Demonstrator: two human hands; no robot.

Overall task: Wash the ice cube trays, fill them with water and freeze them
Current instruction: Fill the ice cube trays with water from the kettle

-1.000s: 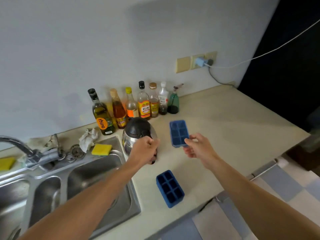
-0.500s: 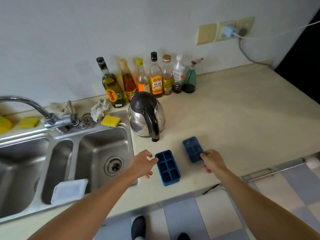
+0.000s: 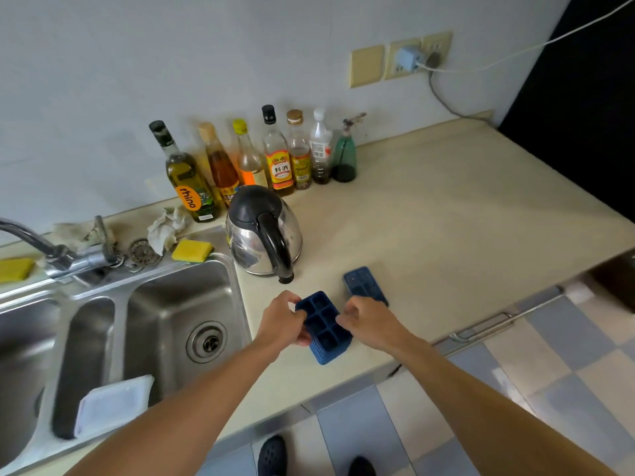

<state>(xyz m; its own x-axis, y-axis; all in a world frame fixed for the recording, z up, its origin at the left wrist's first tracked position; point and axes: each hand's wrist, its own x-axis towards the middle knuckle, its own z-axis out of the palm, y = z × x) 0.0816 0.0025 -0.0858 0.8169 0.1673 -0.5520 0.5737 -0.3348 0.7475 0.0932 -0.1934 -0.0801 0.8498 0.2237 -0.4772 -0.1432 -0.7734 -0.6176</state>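
Spreading under both your hands and far out past your right hand was the beige countertop [image 3: 446, 235]. To the left of your left hand lay the steel sink [image 3: 178, 304], with the faucet [image 3: 51, 249] at its back rim, farther left. Just beyond your hands stood the steel kettle [image 3: 264, 235], its black handle pointing back toward you. Past it, against the wall, a row of bottles [image 3: 281, 156] stood upright. A white plastic lid [image 3: 113, 403] lay in the sink, left of your left forearm.

You held the near ice cube tray [image 3: 324, 329] between your hands with its cups facing up. Your left hand [image 3: 280, 321] gripped its left long side with curled fingers, and your right hand [image 3: 371, 321] pinched its right long side. Whether the tray sat on the counter or was raised just off it could not be told.

The second ice cube tray [image 3: 364, 285] lay on the counter just beyond your right hand, its near end hidden behind your knuckles, apart from the kettle. Beyond and left of your left hand, a yellow sponge [image 3: 192, 250] rested on the sink's back rim, beside a crumpled white cloth [image 3: 165, 228].
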